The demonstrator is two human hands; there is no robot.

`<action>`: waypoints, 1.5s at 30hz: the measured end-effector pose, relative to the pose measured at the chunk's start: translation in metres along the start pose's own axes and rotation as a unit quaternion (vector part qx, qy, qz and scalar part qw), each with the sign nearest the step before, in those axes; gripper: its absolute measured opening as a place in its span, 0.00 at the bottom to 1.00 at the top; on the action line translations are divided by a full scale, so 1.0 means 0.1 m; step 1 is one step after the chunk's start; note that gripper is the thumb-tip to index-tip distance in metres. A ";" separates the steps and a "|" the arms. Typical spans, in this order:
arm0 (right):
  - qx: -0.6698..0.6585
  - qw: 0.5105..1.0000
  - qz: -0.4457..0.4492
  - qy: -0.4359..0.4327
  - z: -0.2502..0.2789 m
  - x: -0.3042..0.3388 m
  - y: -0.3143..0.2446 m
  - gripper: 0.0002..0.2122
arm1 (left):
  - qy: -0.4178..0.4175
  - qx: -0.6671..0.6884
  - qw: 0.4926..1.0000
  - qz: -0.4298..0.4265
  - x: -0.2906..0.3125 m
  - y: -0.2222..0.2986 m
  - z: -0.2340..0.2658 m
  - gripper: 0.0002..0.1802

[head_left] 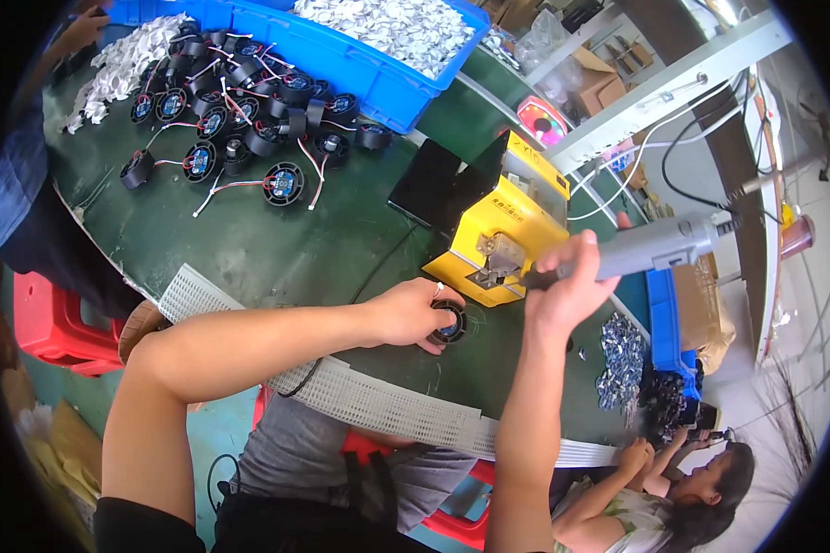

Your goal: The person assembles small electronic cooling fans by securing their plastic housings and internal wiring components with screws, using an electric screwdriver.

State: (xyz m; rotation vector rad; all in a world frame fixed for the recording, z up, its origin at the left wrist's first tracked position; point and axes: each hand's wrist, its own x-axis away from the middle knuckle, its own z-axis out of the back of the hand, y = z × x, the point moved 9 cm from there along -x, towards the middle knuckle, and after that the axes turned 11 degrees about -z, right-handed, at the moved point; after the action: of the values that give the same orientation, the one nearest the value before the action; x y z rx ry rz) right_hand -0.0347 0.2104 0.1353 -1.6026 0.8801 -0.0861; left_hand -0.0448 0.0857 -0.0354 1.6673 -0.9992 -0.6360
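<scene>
The left forearm (263, 347) lay left of its grip, elbow (148, 361) sharply bent, the left hand (409, 314) palm-down with fingers curved about its hold, while right of that grip the right forearm (529, 410) stood steeply below the right hand (570, 291), fingers wrapped round

black round part (459, 324) partly under left fingers (438, 318), blue bin (369, 85) cropped above

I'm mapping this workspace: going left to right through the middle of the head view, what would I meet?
Red stool at left, left hand, round black part, right hand, grey tool body, reddish container.
</scene>
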 end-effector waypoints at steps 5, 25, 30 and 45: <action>0.090 0.994 0.057 -0.025 -0.20 0.04 0.14 0.21 | 0.018 -0.009 1.000 0.020 0.02 0.03 0.02 0.20; 0.106 0.990 0.073 -0.055 -0.23 0.13 0.14 0.18 | 0.057 -0.012 0.998 0.011 0.01 0.03 0.09 0.20; 0.018 0.999 0.018 -0.031 -0.22 0.32 0.14 0.23 | 0.067 -0.011 0.998 0.011 0.03 0.02 0.12 0.19; -0.028 0.997 -0.047 -0.061 -0.23 0.71 0.34 0.23 | 0.076 -0.016 0.997 0.009 0.00 0.00 0.14 0.17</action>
State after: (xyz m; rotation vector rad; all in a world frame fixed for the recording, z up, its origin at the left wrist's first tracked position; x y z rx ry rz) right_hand -0.0127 0.1519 0.0824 -1.6837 0.7184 -0.0290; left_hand -0.0558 0.0790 -0.0399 1.6505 -0.8895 -0.5026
